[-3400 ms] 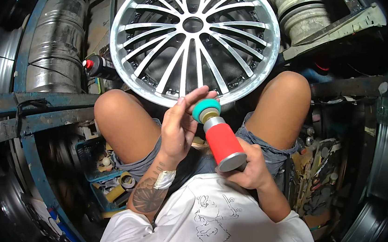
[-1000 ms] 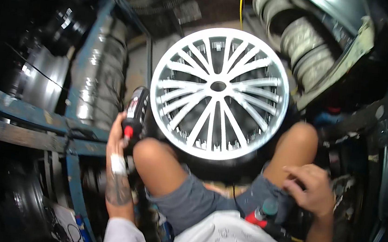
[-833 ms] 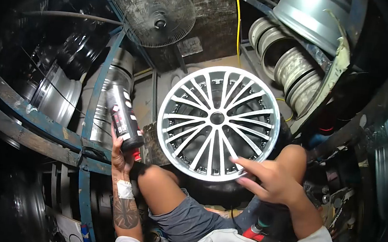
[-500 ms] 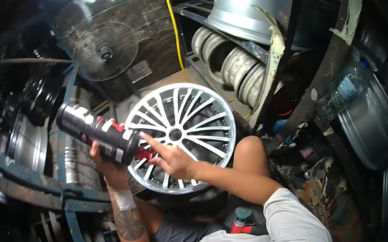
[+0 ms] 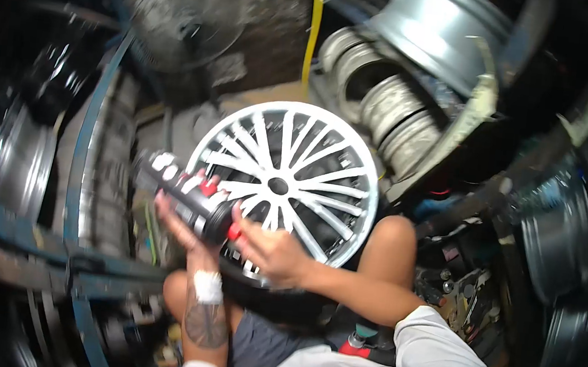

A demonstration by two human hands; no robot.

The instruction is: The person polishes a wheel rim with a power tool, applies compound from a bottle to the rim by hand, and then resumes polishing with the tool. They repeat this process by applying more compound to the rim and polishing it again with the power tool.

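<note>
A black bottle with white and red label patches lies tilted across the left side of a wheel rim. My left hand is wrapped around the bottle from below, and its fingertips show on the far side. At the bottle's end nearer me, my right hand has its thumb and fingers closed on a red cap. Below both hands is the multi-spoke alloy wheel, with bright silver spokes and dark gaps. Motion blurs the bottle and fingers somewhat.
A blue metal frame stands at left, with more rims behind it. Upper right, a rack holds a large silver rim and several dull rims. A red tool with a green pad lies by my lap. A fan stands behind.
My view has shifted and tilted, so the surroundings appear moved. The right index finger, formerly stretched along the bottle's end, is now drawn in around the red cap. The left hand still holds the bottle.
</note>
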